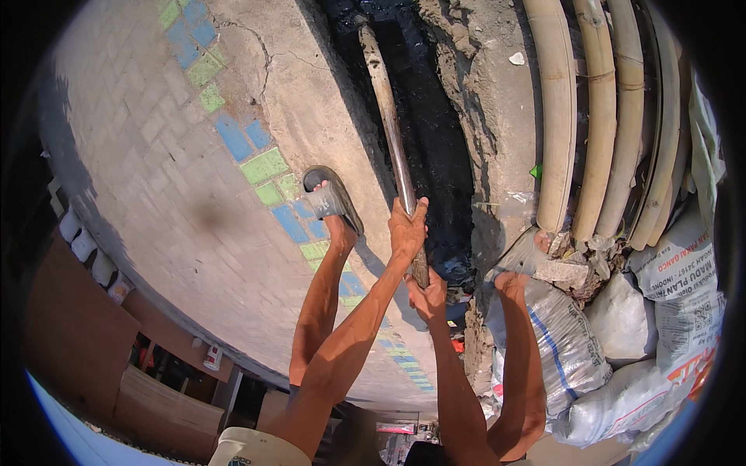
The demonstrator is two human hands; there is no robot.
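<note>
My left hand [407,231] grips a long, worn wooden pole [382,93], with the fingers wrapped round it. Lower down, my right hand [426,297] holds the pole's near end, also closed round it. The pole reaches forward along a narrow drain of black, wet sludge [435,179]; its muddy far end is at the top of the view. My left foot, in a grey slide sandal [336,203], rests on the concrete edge [295,109] left of the drain. My right foot [519,262] stands at the other side.
Pale paving [140,140] with blue and green border blocks lies left, and brown boards [85,318] beyond. On the right are a crumbling bank [497,101], several curved-looking bamboo poles [556,124], rubble and stacked filled sacks [567,349].
</note>
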